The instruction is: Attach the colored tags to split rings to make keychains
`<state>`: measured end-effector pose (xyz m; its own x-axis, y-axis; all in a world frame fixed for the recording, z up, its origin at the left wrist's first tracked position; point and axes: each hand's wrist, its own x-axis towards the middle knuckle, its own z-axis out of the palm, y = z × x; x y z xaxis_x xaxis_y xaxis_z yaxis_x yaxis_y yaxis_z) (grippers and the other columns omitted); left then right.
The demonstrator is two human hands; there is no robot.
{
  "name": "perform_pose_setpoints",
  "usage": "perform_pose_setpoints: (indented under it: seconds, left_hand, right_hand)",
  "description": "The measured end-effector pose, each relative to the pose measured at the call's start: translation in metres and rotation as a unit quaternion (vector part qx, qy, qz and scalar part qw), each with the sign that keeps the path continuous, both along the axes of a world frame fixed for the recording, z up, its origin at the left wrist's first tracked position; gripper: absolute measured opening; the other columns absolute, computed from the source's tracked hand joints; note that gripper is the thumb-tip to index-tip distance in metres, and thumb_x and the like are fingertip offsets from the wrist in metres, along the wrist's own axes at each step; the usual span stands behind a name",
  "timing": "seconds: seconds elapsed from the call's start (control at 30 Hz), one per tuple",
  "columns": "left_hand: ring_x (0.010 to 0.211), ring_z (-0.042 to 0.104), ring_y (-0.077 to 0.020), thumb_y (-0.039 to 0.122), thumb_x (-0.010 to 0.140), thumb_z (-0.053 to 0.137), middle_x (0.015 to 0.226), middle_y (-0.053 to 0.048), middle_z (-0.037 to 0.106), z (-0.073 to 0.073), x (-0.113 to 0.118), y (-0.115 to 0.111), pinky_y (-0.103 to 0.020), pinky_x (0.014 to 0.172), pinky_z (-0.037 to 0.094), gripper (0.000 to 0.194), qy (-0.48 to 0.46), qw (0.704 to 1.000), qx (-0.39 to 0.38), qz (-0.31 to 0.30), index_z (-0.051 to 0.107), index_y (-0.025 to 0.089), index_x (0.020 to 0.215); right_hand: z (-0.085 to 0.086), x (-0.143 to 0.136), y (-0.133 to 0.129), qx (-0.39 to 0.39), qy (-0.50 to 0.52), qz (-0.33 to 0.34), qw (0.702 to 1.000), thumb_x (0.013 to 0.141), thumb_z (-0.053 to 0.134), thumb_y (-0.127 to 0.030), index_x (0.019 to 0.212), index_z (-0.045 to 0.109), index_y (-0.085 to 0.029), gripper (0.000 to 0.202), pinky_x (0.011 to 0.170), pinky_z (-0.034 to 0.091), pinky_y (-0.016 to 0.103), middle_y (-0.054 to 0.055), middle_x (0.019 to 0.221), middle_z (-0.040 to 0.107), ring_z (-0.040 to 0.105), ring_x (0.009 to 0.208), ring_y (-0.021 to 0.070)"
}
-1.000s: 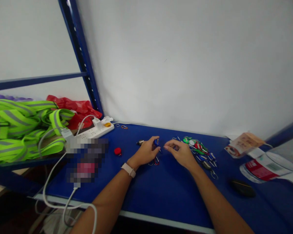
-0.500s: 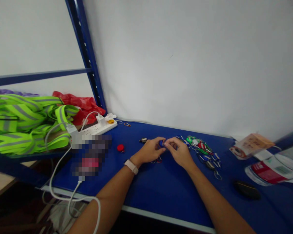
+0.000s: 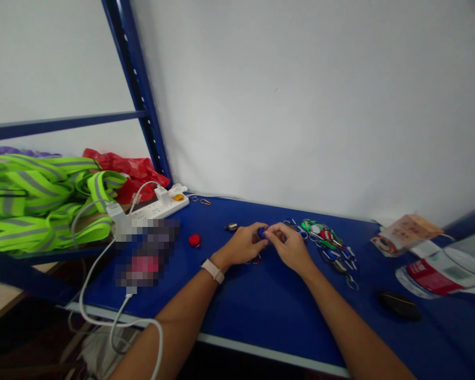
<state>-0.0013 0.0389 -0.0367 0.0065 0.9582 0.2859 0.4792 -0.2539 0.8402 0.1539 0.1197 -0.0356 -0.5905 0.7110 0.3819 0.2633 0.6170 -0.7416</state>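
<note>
Between my two hands is a small blue round piece [image 3: 262,232], partly hidden by fingers. My left hand [image 3: 243,245] is closed on it from the left, and my right hand [image 3: 287,244] pinches at its right side. A red-tipped metal clip [image 3: 257,259] shows just below the left fingers. Behind my left hand lies a small black piece [image 3: 231,227]. Farther left sits a red round reel [image 3: 195,240]. To the right of my right hand is a pile of green, red and blue reels with rings and clips [image 3: 328,240].
A white power strip [image 3: 154,211], cables and a blurred phone-like object [image 3: 144,264] lie left. Green reflective straps [image 3: 43,195] and a red bag [image 3: 134,171] are beyond. Right are a black mouse [image 3: 399,305], a clear red-labelled container [image 3: 431,275] and an orange-white packet [image 3: 406,235].
My hands have hardly moved and stay together around the blue piece. The view has shifted very slightly.
</note>
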Motion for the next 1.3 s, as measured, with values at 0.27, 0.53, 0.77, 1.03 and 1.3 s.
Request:
perform_pose_setpoints:
  seconds: [0.27, 0.53, 0.77, 1.03, 1.3]
  left_hand:
    - [0.056, 0.050, -0.0108, 0.022, 0.083, 0.058, 0.068, 0.001, 0.058, 0.006, 0.001, -0.002, -0.021, 0.054, 0.036, 0.033, -0.011, 1.000, -0.009, -0.017, 0.059, 0.014, 0.115]
    - [0.054, 0.047, -0.0099, 0.017, 0.080, 0.057, 0.063, 0.003, 0.055, 0.006, 0.006, -0.002, -0.021, 0.055, 0.037, 0.035, -0.010, 0.999, -0.023, -0.037, 0.059, 0.013, 0.115]
    - [0.055, 0.047, -0.0087, 0.015, 0.075, 0.058, 0.065, 0.004, 0.055, 0.006, 0.004, -0.002, -0.020, 0.054, 0.036, 0.026, -0.041, 0.999, -0.036, -0.006, 0.063, 0.014, 0.101]
    - [0.062, 0.056, -0.0104, 0.014, 0.074, 0.058, 0.071, 0.001, 0.060, 0.007, -0.004, 0.003, -0.023, 0.062, 0.044, 0.032, -0.160, 0.986, -0.040, 0.016, 0.061, 0.013, 0.106]
    - [0.051, 0.047, -0.0066, 0.023, 0.078, 0.057, 0.066, 0.002, 0.059, 0.002, -0.015, 0.010, -0.020, 0.050, 0.037, 0.036, -0.240, 0.966, -0.027, 0.089, 0.057, 0.011, 0.112]
  right_hand:
    - [-0.001, 0.001, 0.004, 0.006, -0.012, 0.001, 1.000, 0.089, 0.052, -0.040, 0.080, 0.059, -0.018, 0.025, 0.056, 0.039, 0.027, 0.000, 0.066, 0.058, 0.051, 0.058, 0.0141]
    - [-0.003, 0.006, 0.012, -0.004, 0.003, -0.021, 1.000, 0.089, 0.053, -0.042, 0.080, 0.059, -0.018, 0.027, 0.058, 0.040, 0.027, 0.001, 0.069, 0.062, 0.052, 0.059, 0.0145]
    - [-0.005, 0.003, 0.008, 0.018, -0.001, -0.019, 1.000, 0.092, 0.049, -0.043, 0.081, 0.061, -0.018, 0.029, 0.060, 0.041, 0.027, 0.002, 0.070, 0.062, 0.053, 0.062, 0.0149]
    - [-0.009, 0.010, 0.022, 0.062, -0.025, -0.067, 0.995, 0.092, 0.047, -0.038, 0.079, 0.059, -0.019, 0.026, 0.058, 0.039, 0.027, 0.000, 0.063, 0.057, 0.050, 0.057, 0.0144]
    - [-0.009, 0.010, 0.019, 0.123, -0.105, -0.003, 0.987, 0.087, 0.056, -0.028, 0.085, 0.065, -0.019, 0.013, 0.068, 0.041, 0.029, 0.002, 0.076, 0.061, 0.054, 0.070, 0.0156]
